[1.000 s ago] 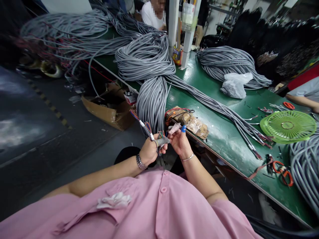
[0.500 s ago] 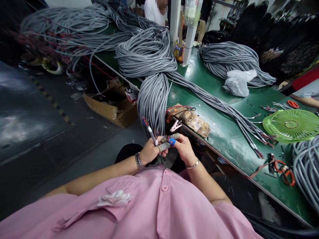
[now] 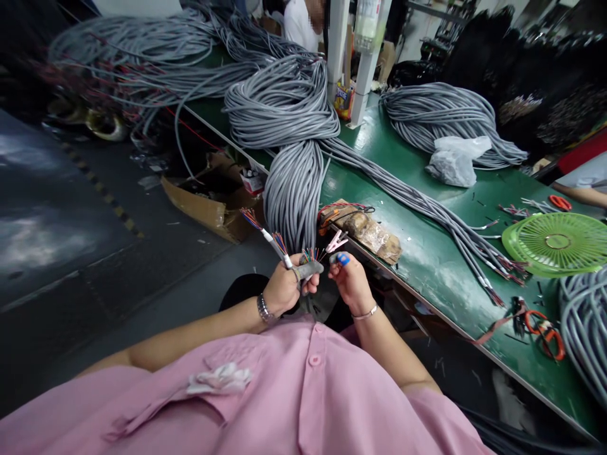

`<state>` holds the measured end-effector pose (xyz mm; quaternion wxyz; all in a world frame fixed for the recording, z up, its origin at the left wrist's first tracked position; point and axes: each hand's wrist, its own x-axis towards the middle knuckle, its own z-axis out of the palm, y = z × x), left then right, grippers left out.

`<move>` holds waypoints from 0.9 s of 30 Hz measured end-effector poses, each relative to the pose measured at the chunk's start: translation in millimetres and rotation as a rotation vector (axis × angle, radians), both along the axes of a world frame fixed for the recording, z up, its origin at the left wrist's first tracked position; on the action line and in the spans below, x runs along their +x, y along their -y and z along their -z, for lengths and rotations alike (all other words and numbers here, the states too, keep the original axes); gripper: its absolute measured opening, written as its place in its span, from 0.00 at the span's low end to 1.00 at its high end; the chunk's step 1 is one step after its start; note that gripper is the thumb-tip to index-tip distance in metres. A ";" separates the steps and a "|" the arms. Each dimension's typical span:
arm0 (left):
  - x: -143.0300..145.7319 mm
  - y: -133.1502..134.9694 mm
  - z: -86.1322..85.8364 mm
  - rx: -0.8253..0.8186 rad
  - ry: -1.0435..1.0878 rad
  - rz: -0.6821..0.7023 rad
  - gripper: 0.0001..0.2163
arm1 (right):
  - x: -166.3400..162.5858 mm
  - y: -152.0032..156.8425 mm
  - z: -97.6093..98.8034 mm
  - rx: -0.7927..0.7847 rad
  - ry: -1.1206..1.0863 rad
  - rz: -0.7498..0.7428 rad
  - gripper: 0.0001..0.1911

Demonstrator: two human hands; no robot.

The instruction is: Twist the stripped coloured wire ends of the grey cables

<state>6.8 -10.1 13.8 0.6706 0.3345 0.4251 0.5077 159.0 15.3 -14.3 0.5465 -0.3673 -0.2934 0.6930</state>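
Observation:
My left hand (image 3: 283,291) is closed around several grey cables (image 3: 274,245). Their sheaths end in white bands, with thin coloured wires (image 3: 250,219) fanning out. Another spray of coloured wires (image 3: 310,255) rises above the thumb, which has a grey covering. My right hand (image 3: 351,283) is a short gap to the right, its covered thumb and finger pinched together, with blue tape on one. Whatever lies in that pinch is too small to make out. Just above it, a pink clip (image 3: 336,241) sticks out by a tape-wrapped wooden block (image 3: 372,234) at the table edge.
Large grey cable coils (image 3: 282,101) lie on the green table (image 3: 403,253), one hanging over its edge. At right are a green fan cover (image 3: 554,243), orange-handled scissors (image 3: 545,333) and a plastic bag (image 3: 458,161). A cardboard box (image 3: 199,205) stands below left. Co-workers are partly visible.
My right hand has drawn back to the right, away from the wires in my left hand. The cable ends in my left hand have tilted further left, and the coloured wires stand more spread.

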 end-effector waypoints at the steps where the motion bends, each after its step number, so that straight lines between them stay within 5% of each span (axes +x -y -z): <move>1: 0.3 -0.2 -1.6 -0.006 0.010 0.003 0.09 | 0.8 -4.9 0.7 -0.036 -0.043 -0.013 0.15; 9: 6.3 -7.8 -4.3 -0.016 0.044 0.028 0.08 | -3.9 -32.3 -4.4 0.068 -0.053 -0.028 0.24; 19: 8.1 -9.7 2.2 -0.017 0.009 0.034 0.08 | -12.8 -33.3 -6.7 -0.041 -0.222 0.006 0.17; 27: 3.4 -2.6 0.4 -0.004 0.001 0.038 0.08 | -2.0 -30.1 -6.9 -0.129 -0.238 -0.104 0.30</move>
